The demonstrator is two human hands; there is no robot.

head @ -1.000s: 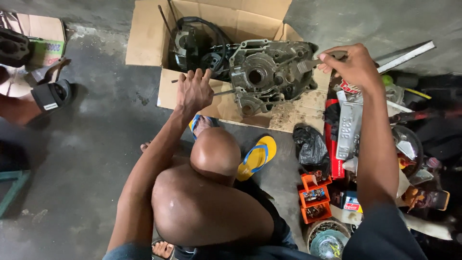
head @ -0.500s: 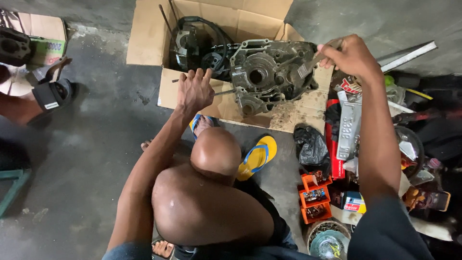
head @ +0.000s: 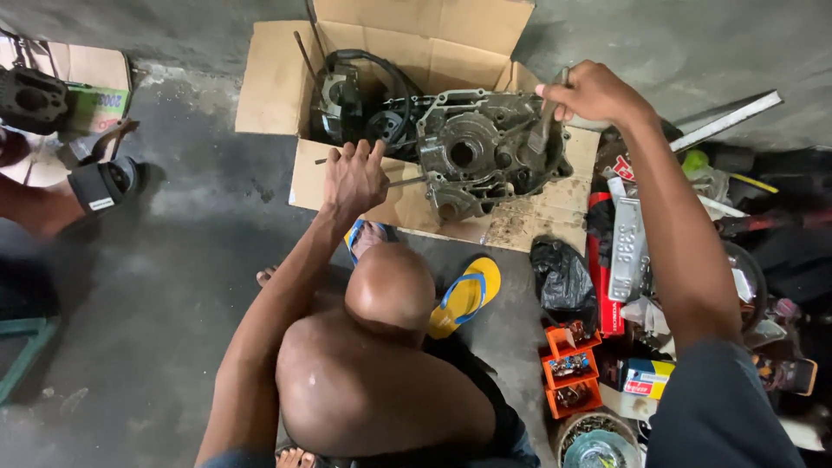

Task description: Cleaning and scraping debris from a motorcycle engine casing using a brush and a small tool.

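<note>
Steadying grey metal engine crankcase [head: 485, 160] on flattened brown cardboard box [head: 520, 227]: left hand [head: 354, 173] fingers closed on thin rod left of it, right hand [head: 589, 91] fingers gripping tool handle above; keep rod firm.

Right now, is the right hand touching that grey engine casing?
Cannot tell. In the head view the right hand grips a tool handle above the engine casing; skin contact with the casing isn't plain.
</note>
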